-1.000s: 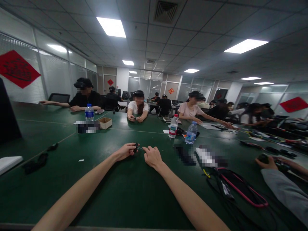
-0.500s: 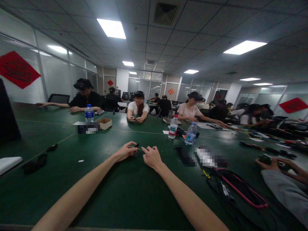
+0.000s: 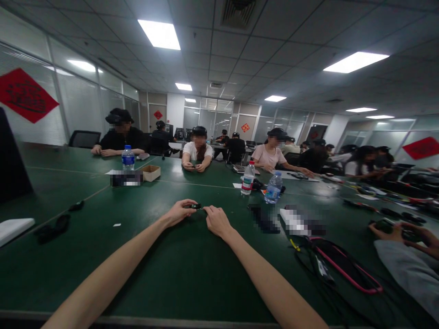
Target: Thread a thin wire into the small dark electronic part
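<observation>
My left hand [image 3: 179, 213] is closed around a small black object [image 3: 195, 206], pinched between thumb and fingers just above the green table [image 3: 178, 265]. It is too small for me to tell its kind. To its right is my right hand [image 3: 217, 220], with the fingers drawn together in a pinch. Its fingertips come close to the black object's right end, where something thin and pale seems to stick out. Whether the right fingers grip that thin part, I cannot make out.
Two water bottles, one red-capped [image 3: 247, 179] and one blue-capped [image 3: 273, 188], stand beyond my right hand. A small cardboard box [image 3: 151, 173] is at the far left. Pink-edged item and cables [image 3: 343, 267] lie at right, near another person's hands [image 3: 394, 233].
The black object has turned to lie more level in my left hand. My right index finger, outstretched before, is now drawn in with the other fingers beside the object.
</observation>
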Motion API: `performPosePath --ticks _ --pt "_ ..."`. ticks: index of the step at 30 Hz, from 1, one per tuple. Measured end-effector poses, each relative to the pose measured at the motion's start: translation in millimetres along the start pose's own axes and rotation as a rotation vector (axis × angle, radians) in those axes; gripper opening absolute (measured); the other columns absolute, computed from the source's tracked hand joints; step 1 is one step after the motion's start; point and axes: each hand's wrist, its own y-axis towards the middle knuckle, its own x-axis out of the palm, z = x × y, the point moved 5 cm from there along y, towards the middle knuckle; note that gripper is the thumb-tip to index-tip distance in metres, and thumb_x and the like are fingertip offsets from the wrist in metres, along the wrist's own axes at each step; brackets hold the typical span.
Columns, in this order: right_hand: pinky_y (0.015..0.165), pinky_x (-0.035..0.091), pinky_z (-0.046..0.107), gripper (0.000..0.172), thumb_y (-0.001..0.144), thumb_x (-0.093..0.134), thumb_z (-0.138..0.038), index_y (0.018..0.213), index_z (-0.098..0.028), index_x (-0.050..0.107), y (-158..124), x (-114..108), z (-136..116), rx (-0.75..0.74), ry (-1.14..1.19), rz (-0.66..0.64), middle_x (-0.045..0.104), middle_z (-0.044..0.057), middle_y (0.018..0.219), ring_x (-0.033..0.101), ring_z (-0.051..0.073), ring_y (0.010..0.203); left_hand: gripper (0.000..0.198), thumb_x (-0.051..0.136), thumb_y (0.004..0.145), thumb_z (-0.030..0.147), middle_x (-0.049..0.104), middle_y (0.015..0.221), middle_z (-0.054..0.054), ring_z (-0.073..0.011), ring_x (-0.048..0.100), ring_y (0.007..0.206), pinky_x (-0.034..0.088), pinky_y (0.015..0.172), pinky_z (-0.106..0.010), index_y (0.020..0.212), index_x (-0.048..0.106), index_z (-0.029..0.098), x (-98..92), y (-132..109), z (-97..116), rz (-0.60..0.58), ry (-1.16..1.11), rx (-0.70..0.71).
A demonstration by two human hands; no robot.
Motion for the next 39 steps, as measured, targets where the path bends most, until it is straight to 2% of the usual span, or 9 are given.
performPosePath --ticks 7,13,22,31,34,39 --pt "0.09 0.034 0.029 0.037 0.087 0.038 -0.015 0.122 -0.018 0.05 0.4 1.1 1.6 0.025 0.008 -0.024 0.057 0.01 0.114 0.051 0.019 0.103 0.046 0.081 0.058 0.021 0.061 0.096 -0.007 -0.0063 0.049 0.061 0.037 0.056 -0.02 0.099 0.062 0.014 -1.8 0.3 -1.2 0.016 -0.003 -0.001" --pt "0.089 0.034 0.029 0.036 0.086 0.037 -0.014 0.119 -0.017 0.05 0.3 3.5 3.8 0.017 0.038 0.016 0.057 0.01 0.111 0.051 0.019 0.1 0.043 0.079 0.059 0.016 0.061 0.096 -0.006 -0.0076 0.054 0.067 0.041 0.061 -0.021 0.098 0.062 0.014 -2.5 0.4 -2.2 -0.011 -0.079 0.003" --pt "0.092 0.032 0.031 0.041 0.084 0.037 -0.01 0.124 -0.017 0.049 1.6 5.2 3.3 -0.005 -0.001 0.016 0.055 0.011 0.116 0.048 0.019 0.106 0.043 0.079 0.059 0.012 0.063 0.106 -0.012 -0.0176 0.06 0.093 0.047 0.077 -0.026 0.098 0.06 0.014 -1.6 1.1 -4.7 -0.048 -0.166 -0.035" --pt "0.092 0.03 0.032 0.043 0.084 0.037 -0.01 0.124 -0.019 0.049 0.4 2.5 2.8 0.001 0.023 0.025 0.055 0.01 0.116 0.047 0.019 0.106 0.043 0.079 0.061 0.012 0.062 0.108 -0.014 -0.0217 0.06 0.099 0.048 0.079 -0.029 0.098 0.058 0.015 -1.0 -0.1 -4.4 -0.073 -0.206 -0.05" --pt "0.093 0.03 0.032 0.042 0.084 0.037 -0.01 0.123 -0.019 0.05 0.0 2.5 3.4 0.012 0.029 0.035 0.055 0.01 0.115 0.048 0.019 0.106 0.042 0.078 0.06 0.013 0.062 0.104 -0.012 -0.0186 0.06 0.093 0.047 0.077 -0.027 0.099 0.06 0.014 -1.3 -0.2 -3.7 -0.069 -0.18 -0.03" --pt "0.092 0.03 0.031 0.041 0.084 0.037 -0.011 0.122 -0.018 0.05 0.1 3.7 3.8 0.017 0.026 0.039 0.055 0.01 0.115 0.048 0.019 0.106 0.043 0.077 0.061 0.017 0.061 0.082 -0.005 -0.0096 0.055 0.068 0.042 0.064 -0.021 0.101 0.063 0.012 -3.3 0.7 -3.6 -0.007 -0.061 -0.003"
